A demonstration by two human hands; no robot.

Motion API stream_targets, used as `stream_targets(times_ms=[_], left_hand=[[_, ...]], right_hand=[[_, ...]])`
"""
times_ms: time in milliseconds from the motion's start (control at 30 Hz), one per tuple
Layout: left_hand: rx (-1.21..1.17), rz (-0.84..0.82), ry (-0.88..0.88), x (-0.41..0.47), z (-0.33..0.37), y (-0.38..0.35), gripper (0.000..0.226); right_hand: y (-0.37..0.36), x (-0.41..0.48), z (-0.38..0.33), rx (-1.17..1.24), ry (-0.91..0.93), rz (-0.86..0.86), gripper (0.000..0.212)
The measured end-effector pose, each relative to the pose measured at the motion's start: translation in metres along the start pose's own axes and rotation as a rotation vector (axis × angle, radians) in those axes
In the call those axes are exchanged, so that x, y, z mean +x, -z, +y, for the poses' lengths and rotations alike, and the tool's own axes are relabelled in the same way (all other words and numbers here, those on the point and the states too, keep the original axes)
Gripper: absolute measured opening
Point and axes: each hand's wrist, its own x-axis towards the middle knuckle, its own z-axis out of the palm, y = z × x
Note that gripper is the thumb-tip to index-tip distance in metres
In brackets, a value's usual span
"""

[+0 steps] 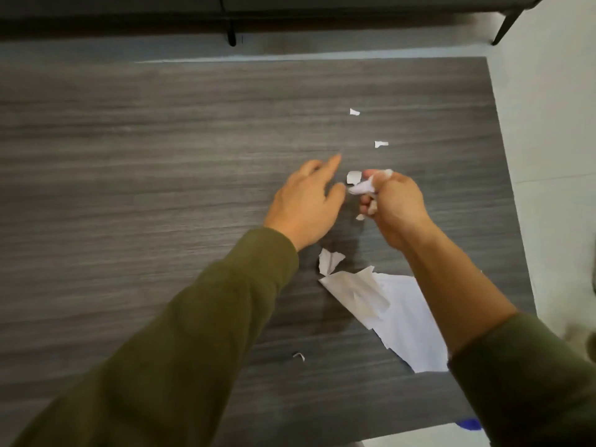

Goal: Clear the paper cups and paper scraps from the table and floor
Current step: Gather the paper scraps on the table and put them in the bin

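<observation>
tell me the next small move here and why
Probably pinch the small scrap with the left hand: it lies on the table beside that hand's open fingers, while the right hand grips a wad of scraps.

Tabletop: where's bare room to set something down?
Free: the whole left half of the table, left of the left hand, and the far strip beyond the farthest scrap. Crowded: right side, around the right hand gripping crumpled scraps and the large torn sheet.

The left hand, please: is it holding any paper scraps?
No, the left hand is open, fingers straight; the right hand grips crumpled scraps.
</observation>
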Motion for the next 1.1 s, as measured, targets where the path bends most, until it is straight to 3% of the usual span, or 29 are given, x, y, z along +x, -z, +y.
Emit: stream_targets(times_ms=[133, 267, 367, 433, 633, 733, 833, 933, 1100], left_hand=[[0.011, 0.088, 0.145, 0.017, 0.005, -0.002, 0.03], [-0.088, 0.105, 0.202, 0.037, 0.01, -0.013, 0.027], [-0.081, 0.127, 0.208, 0.05, 0.005, -0.025, 0.028], [-0.065, 0.166, 0.201, 0.057, -0.001, -0.03, 0.028], [-0.083, 0.317, 0.192, 0.078, -0.007, -0.032, 0.026], [-0.038, 0.349, 0.13, 0.099, 0.001, -0.028, 0.029], [-0.023, 0.317, 0.058, 0.125, 0.013, -0.027, 0.039], [0.022, 0.249, 0.075, 0.148, 0.015, -0.03, 0.042], [0.018, 0.331, 0.149, 0.166, 0.013, -0.033, 0.016]], right_hand=[[0.014, 0.018, -0.015, -0.231, 0.174, 0.095, 0.022], [0.019, 0.04, -0.013, -0.475, 0.305, 0.049, 0.008], [0.02, 0.056, -0.001, -0.744, 0.351, -0.024, 0.034], [0.018, 0.063, 0.004, -0.845, 0.411, -0.075, 0.04], [0.014, 0.078, 0.012, -0.9, 0.519, -0.124, 0.013], [0.022, 0.088, 0.002, -0.717, 0.497, -0.074, 0.008], [0.035, 0.1, -0.013, -0.57, 0.464, -0.03, 0.013], [0.044, 0.111, -0.018, -0.605, 0.446, -0.009, 0.023], [0.048, 0.122, -0.015, -0.664, 0.452, 0.065, 0.021]])
